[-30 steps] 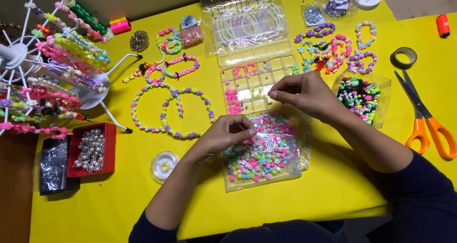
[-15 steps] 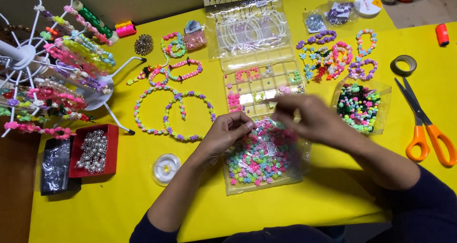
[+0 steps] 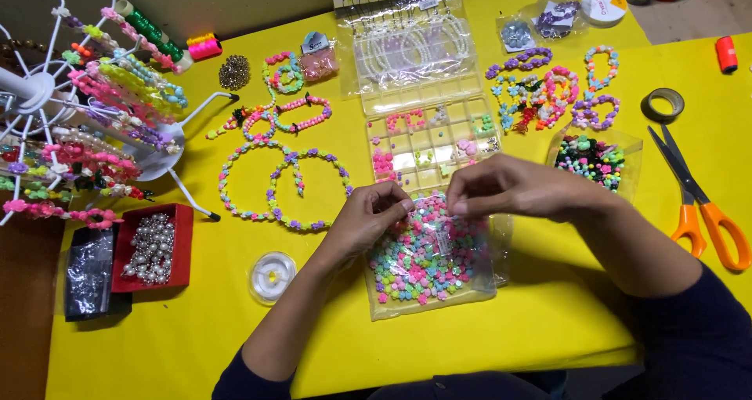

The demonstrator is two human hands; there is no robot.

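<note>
You've got your left hand (image 3: 374, 216) and right hand (image 3: 505, 187) pinched narrow over the clear plastic bag of pastel flower beads (image 3: 429, 257) on the yellow desk (image 3: 196, 329), can't tell what the fingers hold.

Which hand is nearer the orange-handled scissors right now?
Right. The right hand is above the bag of pastel beads, well left of the scissors; the left hand is farther left again, at the bag's left edge.

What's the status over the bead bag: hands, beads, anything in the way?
Left hand and right hand pinched together over the bead bag. What they pinch is too small to tell. Bead tray just beyond; nothing blocking.
</note>
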